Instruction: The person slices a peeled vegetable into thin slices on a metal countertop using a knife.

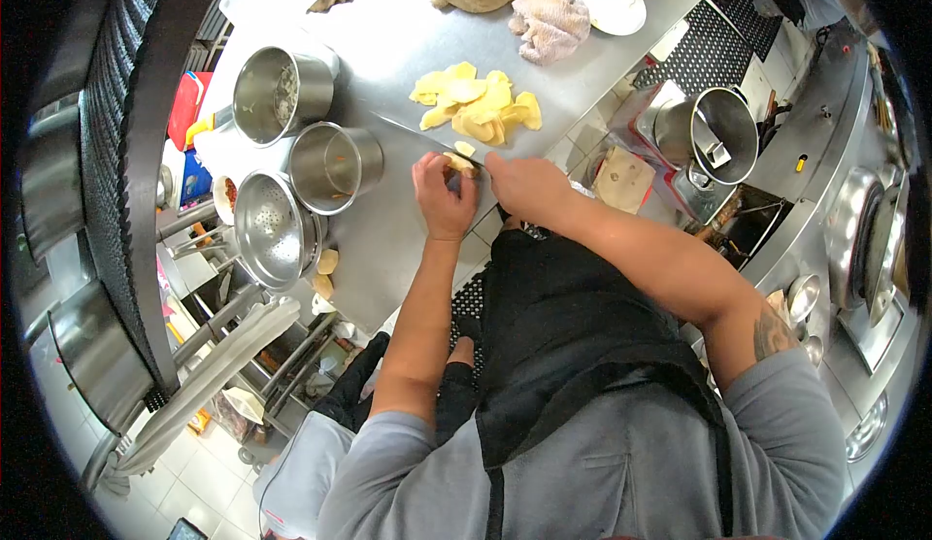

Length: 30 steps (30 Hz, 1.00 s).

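Observation:
My left hand (445, 198) pinches a pale yellow potato piece (458, 163) on the steel table, near its front edge. In my right hand (529, 189) is a knife; its long thin blade (419, 134) points to the left and passes just beyond my left fingers, at the potato. Its handle is hidden inside my fist. Just past the blade lies a loose heap of yellow potato slices (478, 103). Nearer my left forearm, by the table's edge, sit a few pale potato pieces (326, 262).
On the left stand two steel pots (335, 166) and a perforated colander (264, 234). Crumpled cloths (550, 18) and a white plate (612, 4) lie at the far side. A large pot (730, 132) is at right. Another person's grey shirt (306, 467) shows beside me.

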Each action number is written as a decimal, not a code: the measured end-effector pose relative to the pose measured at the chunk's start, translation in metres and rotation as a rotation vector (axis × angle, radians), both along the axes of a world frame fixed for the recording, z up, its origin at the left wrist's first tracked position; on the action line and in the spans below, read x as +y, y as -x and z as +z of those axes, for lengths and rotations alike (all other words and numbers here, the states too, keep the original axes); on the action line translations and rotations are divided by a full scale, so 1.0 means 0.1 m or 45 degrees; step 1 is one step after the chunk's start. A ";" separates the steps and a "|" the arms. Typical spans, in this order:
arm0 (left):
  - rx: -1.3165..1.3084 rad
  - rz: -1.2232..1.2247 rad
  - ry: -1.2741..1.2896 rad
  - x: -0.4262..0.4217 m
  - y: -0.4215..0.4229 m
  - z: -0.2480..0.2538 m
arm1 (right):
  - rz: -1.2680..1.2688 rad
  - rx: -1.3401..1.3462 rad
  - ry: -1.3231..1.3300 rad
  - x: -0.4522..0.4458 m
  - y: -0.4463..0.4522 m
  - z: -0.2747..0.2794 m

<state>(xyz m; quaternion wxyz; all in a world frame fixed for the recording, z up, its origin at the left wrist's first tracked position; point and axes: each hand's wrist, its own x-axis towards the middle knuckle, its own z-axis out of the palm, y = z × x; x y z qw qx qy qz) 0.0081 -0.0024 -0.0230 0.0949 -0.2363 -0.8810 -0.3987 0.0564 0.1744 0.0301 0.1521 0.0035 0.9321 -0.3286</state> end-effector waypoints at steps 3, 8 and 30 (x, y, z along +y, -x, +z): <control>-0.043 0.012 -0.006 -0.01 0.00 -0.01 | 0.043 -0.035 -0.042 0.05 0.03 0.24; -0.105 0.033 -0.007 0.02 -0.01 0.05 | 0.088 0.031 -0.129 0.10 -0.09 0.61; -0.056 -0.011 -0.027 -0.02 0.01 -0.06 | 0.015 -0.027 0.001 -0.03 0.05 0.18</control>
